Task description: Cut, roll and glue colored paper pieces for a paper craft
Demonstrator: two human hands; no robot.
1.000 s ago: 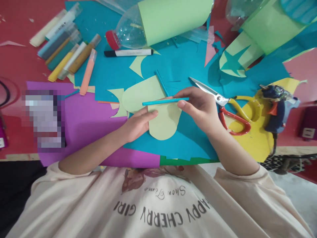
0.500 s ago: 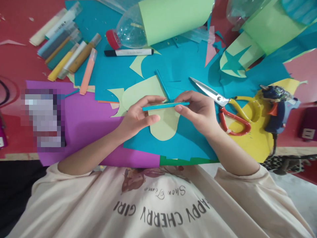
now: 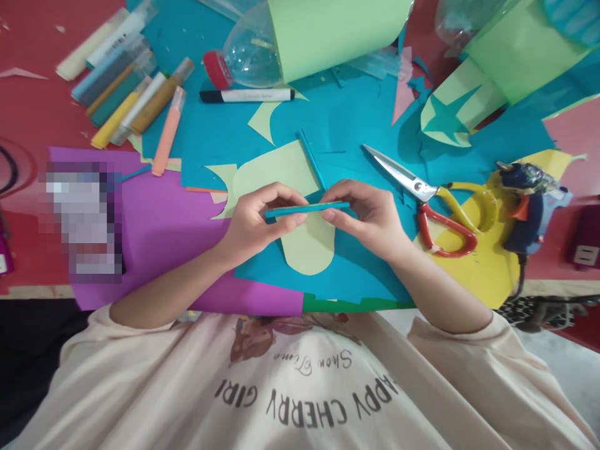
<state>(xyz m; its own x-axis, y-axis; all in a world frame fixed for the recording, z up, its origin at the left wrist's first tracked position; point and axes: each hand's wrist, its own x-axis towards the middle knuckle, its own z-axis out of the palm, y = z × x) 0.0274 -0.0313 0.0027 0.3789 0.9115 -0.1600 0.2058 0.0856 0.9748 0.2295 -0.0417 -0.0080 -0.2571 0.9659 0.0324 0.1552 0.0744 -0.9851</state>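
Observation:
Between my two hands is a blue paper strip [image 3: 314, 208], lying almost level along the straight edge of a light green paper piece [image 3: 309, 250] with a rounded lower end. My left hand [image 3: 265, 219] is closed, pinching the strip toward its left end, the thumb in front. Nearer the other end, my right hand [image 3: 363, 215] pinches it between thumb and curled fingers. Just beyond the hands lies a second light green piece [image 3: 269, 169] with a blue strip [image 3: 312, 159] at its right edge. Whether each strip is joined to its paper I cannot tell.
Scissors [image 3: 419, 187] and a glue gun [image 3: 529, 206] lie to the right. Across the back are a paper-wrapped plastic bottle [image 3: 253, 53], a black-capped marker [image 3: 253, 95] and several coloured markers [image 3: 126, 81]. A blurred-out object [image 3: 87, 222] rests on purple paper [image 3: 154, 231] at left.
Both hands have shifted slightly down with the blue strip, and their thumbs are closer together. The strip's right end now sits a little higher than its left.

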